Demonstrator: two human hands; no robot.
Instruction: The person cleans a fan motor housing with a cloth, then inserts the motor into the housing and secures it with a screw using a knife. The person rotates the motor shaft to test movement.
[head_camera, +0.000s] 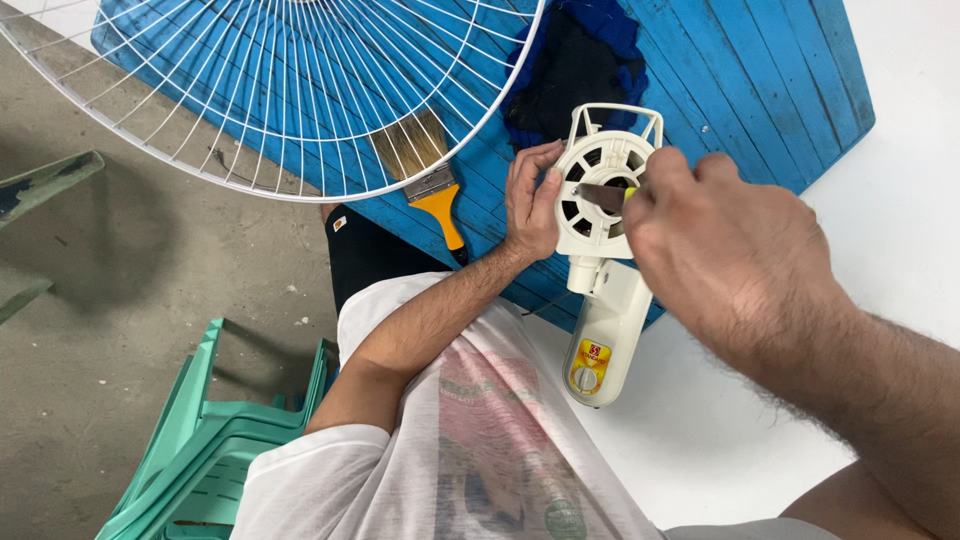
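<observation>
A white fan motor housing (607, 300) with a round slotted rear cover (590, 215) and a yellow label with a knob (589, 366) lies over the edge of the blue wooden table (760, 90). My left hand (530, 200) grips the left rim of the round cover. My right hand (720, 250) is closed on a metal tool (603, 196) with a yellowish handle. Its dark tip points left at the cover's centre. The hand hides most of the handle.
A large white wire fan guard (270, 90) lies over the table's left end. A paintbrush with an orange handle (437, 195) rests by it, a dark blue cloth (580, 60) behind the housing. Stacked green plastic chairs (210, 450) stand lower left on concrete floor.
</observation>
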